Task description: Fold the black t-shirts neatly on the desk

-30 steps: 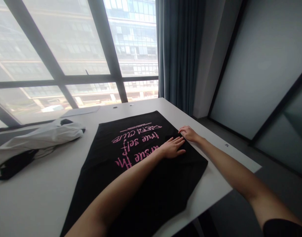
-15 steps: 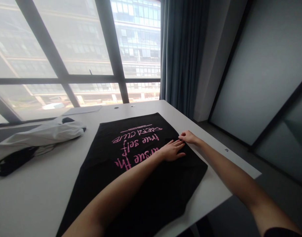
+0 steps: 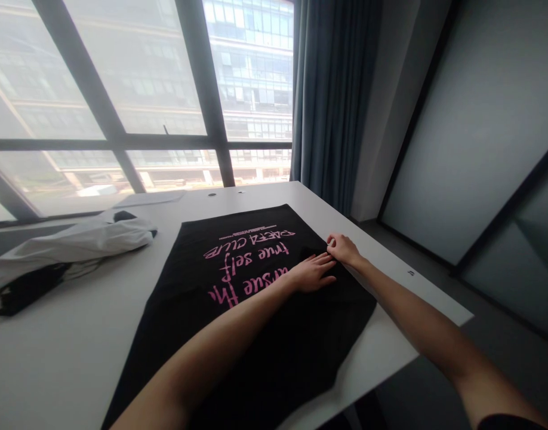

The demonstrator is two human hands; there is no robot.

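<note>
A black cloth (image 3: 256, 322) with pink lettering lies spread over the white table, the letters upside down to me. My left hand (image 3: 313, 273) rests flat on it, right of the lettering, fingers stretched out toward the cloth's right edge. Just beyond those fingertips, my right hand (image 3: 343, 249) pinches the black cloth at its right edge. The two hands are close together, and the fingers nearly meet. Further down, the cloth's right corner lies near the table's front edge.
On the left of the white table (image 3: 68, 358) is a crumpled white and black garment (image 3: 81, 245). A flat pale sheet (image 3: 151, 199) lies by the window. A blue-grey curtain (image 3: 328, 107) hangs beyond the far end.
My right hand has shifted very slightly, its fingers more curled at the cloth's edge. My left hand stays flat in nearly the same place.
</note>
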